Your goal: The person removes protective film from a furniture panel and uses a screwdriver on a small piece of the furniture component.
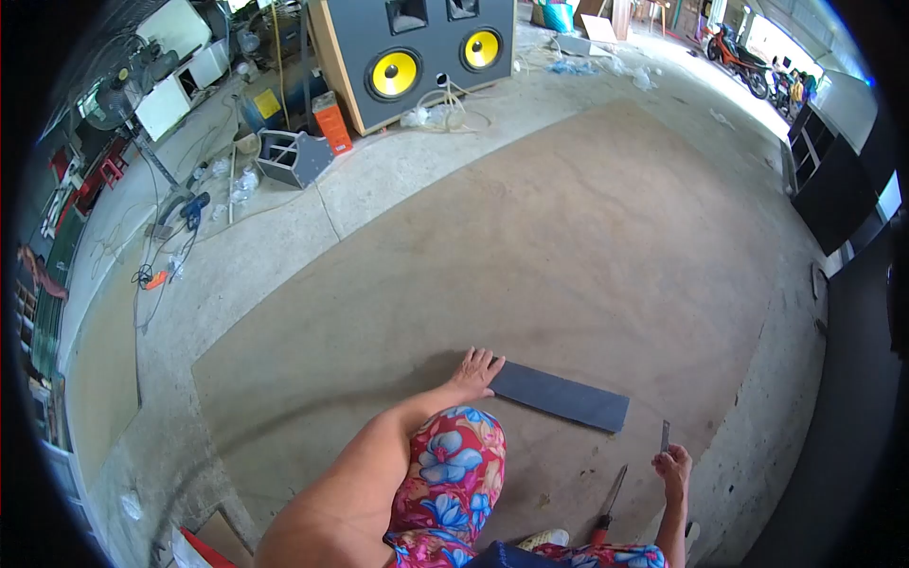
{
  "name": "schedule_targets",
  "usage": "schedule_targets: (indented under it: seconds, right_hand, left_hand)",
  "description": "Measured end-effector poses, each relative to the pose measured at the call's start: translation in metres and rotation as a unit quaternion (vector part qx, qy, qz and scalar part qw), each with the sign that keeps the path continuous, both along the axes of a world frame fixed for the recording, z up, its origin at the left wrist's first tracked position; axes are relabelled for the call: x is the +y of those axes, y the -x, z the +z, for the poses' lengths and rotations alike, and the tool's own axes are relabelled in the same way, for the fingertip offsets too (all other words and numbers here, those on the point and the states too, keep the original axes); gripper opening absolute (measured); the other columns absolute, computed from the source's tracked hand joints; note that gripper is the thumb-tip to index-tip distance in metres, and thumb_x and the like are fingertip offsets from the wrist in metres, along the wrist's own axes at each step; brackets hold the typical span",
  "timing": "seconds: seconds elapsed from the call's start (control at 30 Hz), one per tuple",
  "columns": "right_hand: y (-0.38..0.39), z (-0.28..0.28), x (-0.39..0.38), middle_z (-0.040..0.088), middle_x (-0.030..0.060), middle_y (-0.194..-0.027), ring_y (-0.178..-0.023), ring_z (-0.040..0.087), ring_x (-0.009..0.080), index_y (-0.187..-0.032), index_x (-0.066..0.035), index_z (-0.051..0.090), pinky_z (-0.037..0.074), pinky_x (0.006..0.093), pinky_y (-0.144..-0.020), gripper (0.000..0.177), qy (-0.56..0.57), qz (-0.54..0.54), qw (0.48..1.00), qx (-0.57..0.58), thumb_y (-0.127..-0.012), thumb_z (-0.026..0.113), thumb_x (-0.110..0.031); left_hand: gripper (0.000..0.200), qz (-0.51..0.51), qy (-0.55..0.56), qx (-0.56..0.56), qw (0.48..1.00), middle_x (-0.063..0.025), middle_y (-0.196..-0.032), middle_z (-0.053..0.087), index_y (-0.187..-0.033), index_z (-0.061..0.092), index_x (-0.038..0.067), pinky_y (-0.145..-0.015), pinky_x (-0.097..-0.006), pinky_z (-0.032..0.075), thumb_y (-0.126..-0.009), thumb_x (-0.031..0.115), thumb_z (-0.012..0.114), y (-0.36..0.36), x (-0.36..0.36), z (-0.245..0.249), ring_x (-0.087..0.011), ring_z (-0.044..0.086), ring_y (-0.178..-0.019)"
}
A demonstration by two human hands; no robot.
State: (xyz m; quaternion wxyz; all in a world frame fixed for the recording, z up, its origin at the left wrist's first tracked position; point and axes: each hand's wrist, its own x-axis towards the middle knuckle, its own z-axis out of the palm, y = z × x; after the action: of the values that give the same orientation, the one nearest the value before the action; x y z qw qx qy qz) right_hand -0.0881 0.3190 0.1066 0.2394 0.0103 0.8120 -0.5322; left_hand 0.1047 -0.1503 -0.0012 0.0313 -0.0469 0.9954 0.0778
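Note:
A narrow dark grey board (561, 396) lies on the large brown sheet in front of me. My left hand (476, 374) grips its left end, fingers at the far edge and thumb at the near one. To the right of the board, my right hand (672, 466) is closed around a thin flat metal blade (666, 435) that points upward; its handle end is hidden in the fingers. A screwdriver (614, 502) with a red and black handle lies between the board and my right hand, near my foot.
The brown sheet (530, 256) covers much of the concrete floor. Beyond it stands a big speaker cabinet (431, 57) with yellow cones. A grey divided box (294, 158), an orange box (332, 123), a blue power tool (195, 210) and cables lie at left. Dark panels (833, 189) stand right.

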Motion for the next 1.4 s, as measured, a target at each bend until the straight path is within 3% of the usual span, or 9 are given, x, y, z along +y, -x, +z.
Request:
schedule_targets:
  seconds: [0.17,0.33,0.43,0.6,0.67,0.77,1.03,1.2,1.4]
  right_hand:
    - [-0.009,0.019,-0.011,0.060,0.0041,-0.071,-0.060,0.057,0.0100,-0.088,-0.004,0.058,0.046,0.0220,-0.054,0.011,0.006,0.071,0.997,-0.029,-0.080,0.055,-0.011]
    - [-0.005,0.046,-0.027,0.059,0.0000,-0.077,-0.064,0.057,0.0095,-0.104,-0.005,0.054,0.046,0.0226,-0.058,0.022,0.001,-0.032,0.993,-0.110,-0.084,0.050,-0.011]
    - [0.014,0.068,-0.040,0.058,0.0014,-0.072,-0.064,0.055,0.0085,-0.102,-0.005,0.058,0.045,0.0223,-0.056,0.021,-0.103,0.003,0.994,-0.022,-0.085,0.050,-0.015]
    - [0.029,0.100,-0.099,0.060,0.0150,-0.070,-0.070,0.061,0.0215,-0.101,-0.002,0.061,0.046,0.0339,-0.063,0.026,-0.262,0.161,0.924,0.228,-0.083,0.050,-0.016]
    - [0.019,0.114,-0.132,0.062,0.0209,-0.085,-0.084,0.062,0.0329,-0.106,-0.003,0.060,0.046,0.0406,-0.073,0.029,-0.261,0.179,0.919,0.235,-0.082,0.052,-0.018]
    - [0.007,0.100,-0.179,0.062,0.0192,-0.096,-0.093,0.058,0.0371,-0.109,-0.011,0.060,0.046,0.0439,-0.078,0.028,-0.251,0.186,0.904,0.292,-0.085,0.048,-0.020]
    - [-0.096,0.029,-0.303,0.058,0.0121,-0.086,-0.080,0.060,0.0313,-0.122,-0.021,0.053,0.048,0.0407,-0.068,0.035,0.003,0.157,0.912,0.378,-0.088,0.051,-0.013]
    - [-0.125,0.046,-0.346,0.054,0.0116,-0.079,-0.076,0.058,0.0308,-0.122,-0.022,0.054,0.048,0.0411,-0.066,0.038,0.047,0.150,0.927,0.340,-0.086,0.053,-0.010]
    - [-0.051,-0.040,-0.310,0.063,0.0142,-0.090,-0.081,0.061,0.0317,-0.117,-0.022,0.059,0.048,0.0398,-0.069,0.034,-0.031,0.008,0.955,0.294,-0.087,0.049,-0.012]
  left_hand:
    - [0.082,-0.048,-0.020,-0.018,0.998,-0.0203,-0.117,0.047,-0.129,0.039,0.002,-0.094,-0.0482,0.035,-0.070,0.051,0.066,-0.005,0.001,0.016,-0.0344,0.043,-0.112]
    - [0.055,0.015,-0.240,-0.074,0.968,-0.0214,-0.101,0.061,-0.113,0.058,0.006,-0.083,-0.0443,0.045,-0.084,0.052,0.051,-0.016,-0.003,0.043,-0.0358,0.057,-0.098]
    - [0.049,0.053,-0.368,-0.170,0.913,-0.0200,-0.091,0.065,-0.101,0.065,0.006,-0.079,-0.0439,0.047,-0.089,0.050,0.046,-0.004,-0.006,0.065,-0.0362,0.061,-0.091]
    - [0.046,0.021,-0.367,-0.242,0.898,-0.0132,-0.086,0.067,-0.096,0.066,0.003,-0.073,-0.0365,0.049,-0.077,0.045,0.061,0.012,-0.011,0.102,-0.0261,0.063,-0.079]
    - [0.041,-0.012,-0.364,-0.268,0.892,-0.0107,-0.085,0.067,-0.097,0.066,0.003,-0.067,-0.0347,0.050,-0.073,0.036,0.065,0.019,-0.029,0.092,-0.0213,0.062,-0.075]
    - [0.034,0.074,-0.435,-0.293,0.848,-0.0079,-0.082,0.066,-0.098,0.065,0.003,-0.059,-0.0336,0.051,-0.072,0.024,0.065,0.027,-0.044,0.112,-0.0173,0.061,-0.073]
    - [0.028,0.097,-0.302,-0.201,0.927,-0.0071,-0.077,0.066,-0.096,0.067,0.003,-0.059,-0.0319,0.050,-0.073,0.020,0.068,0.048,-0.067,0.194,-0.0152,0.061,-0.068]
    - [0.029,0.109,-0.189,-0.142,0.966,-0.0115,-0.080,0.068,-0.095,0.068,0.003,-0.067,-0.0324,0.050,-0.071,0.019,0.070,0.043,-0.080,0.235,-0.0194,0.064,-0.072]
    - [0.030,0.129,-0.148,-0.131,0.972,-0.0160,-0.084,0.068,-0.098,0.067,0.004,-0.070,-0.0343,0.050,-0.072,0.018,0.070,0.032,-0.061,0.261,-0.0248,0.066,-0.078]
